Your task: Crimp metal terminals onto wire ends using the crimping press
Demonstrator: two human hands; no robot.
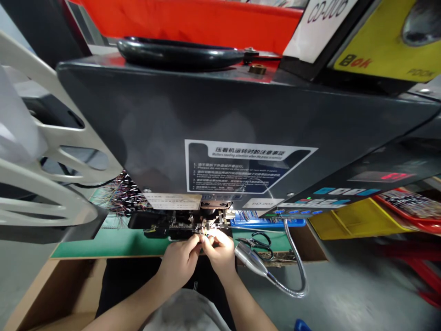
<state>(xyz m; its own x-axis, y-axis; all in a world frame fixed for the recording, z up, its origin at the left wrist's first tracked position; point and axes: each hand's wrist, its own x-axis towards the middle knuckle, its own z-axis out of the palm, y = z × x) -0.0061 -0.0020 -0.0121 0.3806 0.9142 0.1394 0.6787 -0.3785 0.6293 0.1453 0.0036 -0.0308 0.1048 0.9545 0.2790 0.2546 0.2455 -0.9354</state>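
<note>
Both my hands meet at the lit working point of a dark grey press machine (165, 110). My left hand (181, 258) is closed in a pinch on thin coloured wires (206, 235). Beside it, touching at the fingertips, my right hand (219, 252) pinches the same small wires. Their tips point to the metal press tooling (206, 225) just beyond my fingers; the exact contact there is too small to make out. A silver gooseneck lamp (251, 259) shines from the right of my right hand.
Black-handled scissors (260, 242) lie on the green mat (113, 243), right of my hands. Bundled wires (126, 195) are at the left. A blue tray (268, 222), a yellow bin (361, 220) and a red tray (427, 223) stand right. A large reel (51, 133) is left.
</note>
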